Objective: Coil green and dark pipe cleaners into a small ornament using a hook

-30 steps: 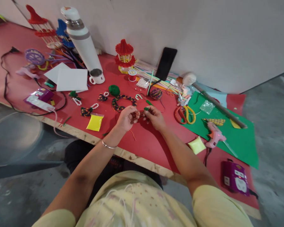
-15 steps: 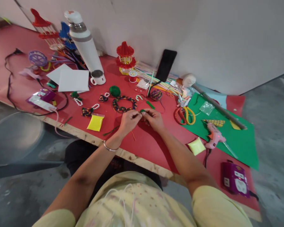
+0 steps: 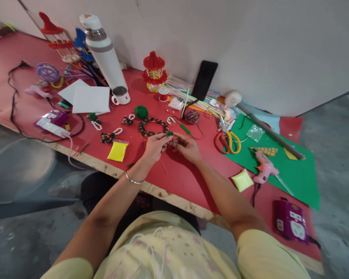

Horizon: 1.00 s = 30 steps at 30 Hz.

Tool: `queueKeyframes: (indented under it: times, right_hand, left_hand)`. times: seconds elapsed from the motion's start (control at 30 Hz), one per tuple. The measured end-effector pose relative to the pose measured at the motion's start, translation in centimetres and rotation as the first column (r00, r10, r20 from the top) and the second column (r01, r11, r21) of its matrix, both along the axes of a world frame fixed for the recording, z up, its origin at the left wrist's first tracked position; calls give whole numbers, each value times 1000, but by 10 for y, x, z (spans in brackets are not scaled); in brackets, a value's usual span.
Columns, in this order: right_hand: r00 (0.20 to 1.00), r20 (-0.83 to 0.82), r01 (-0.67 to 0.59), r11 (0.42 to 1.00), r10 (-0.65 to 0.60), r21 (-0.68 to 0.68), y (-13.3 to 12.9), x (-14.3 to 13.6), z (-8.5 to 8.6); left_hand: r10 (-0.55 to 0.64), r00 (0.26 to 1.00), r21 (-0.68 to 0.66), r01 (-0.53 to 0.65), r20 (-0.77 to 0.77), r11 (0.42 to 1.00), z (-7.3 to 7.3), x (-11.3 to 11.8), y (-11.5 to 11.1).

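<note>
Between the fingertips of my left hand (image 3: 155, 148) is a small dark green yarn piece (image 3: 170, 133). My right hand (image 3: 188, 148) is closed in a pinch right beside it; what its fingers grip is too small to tell. A thin orange strand (image 3: 163, 166) trails on the red table below the left hand. Just behind the hands lies a ring of dark multicoloured yarn (image 3: 142, 128). A green ball of yarn (image 3: 141, 112), a green-handled crochet hook (image 3: 185, 128) and a multicoloured yarn ball (image 3: 192, 116) are further back.
Red and yellow-handled scissors (image 3: 227, 140) lie to the right, with a pink glue gun (image 3: 265, 167) on green sheet (image 3: 304, 182). A white bottle (image 3: 106, 58), a mug (image 3: 120, 95) and a propped phone (image 3: 204, 79) stand behind. A yellow packet (image 3: 118, 150) lies left of the hands.
The green yarn piece has shifted slightly left and up with my left hand. My right hand has moved a little left and its fingers have separated from the piece's top.
</note>
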State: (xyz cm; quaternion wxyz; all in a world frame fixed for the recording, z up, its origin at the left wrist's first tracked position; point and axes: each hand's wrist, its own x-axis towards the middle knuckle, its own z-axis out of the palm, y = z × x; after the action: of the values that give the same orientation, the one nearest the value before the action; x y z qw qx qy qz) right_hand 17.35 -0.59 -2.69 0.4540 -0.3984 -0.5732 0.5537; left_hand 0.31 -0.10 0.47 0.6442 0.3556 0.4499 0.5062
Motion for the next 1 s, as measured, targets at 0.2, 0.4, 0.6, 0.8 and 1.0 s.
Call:
queueKeyframes:
  times: [0.2,0.4,0.6,0.8,1.0]
  right_hand:
    - [988,103,100,989,-111,107,-5,-5,5]
    - [918,194,318,935,-345,159,-5,-8,18]
    - [925,90,363,929,-368,69,-1,-8,9]
    - [937,-35,339,928,-348,-153,0,-2,7]
    - [959,-15,278,948,-284,-154,-1,-1,13]
  left_hand:
    - [-44,999,-48,45,25,998,6,-2,-2]
    - [-85,948,36,101,-307,994,2,2,-4]
    - [-70,926,111,119,-370,987,-2,2,-5]
    - [-49,955,176,104,-291,979,-4,5,-7]
    - [108,975,144,-81,-194,986,-5,6,-3]
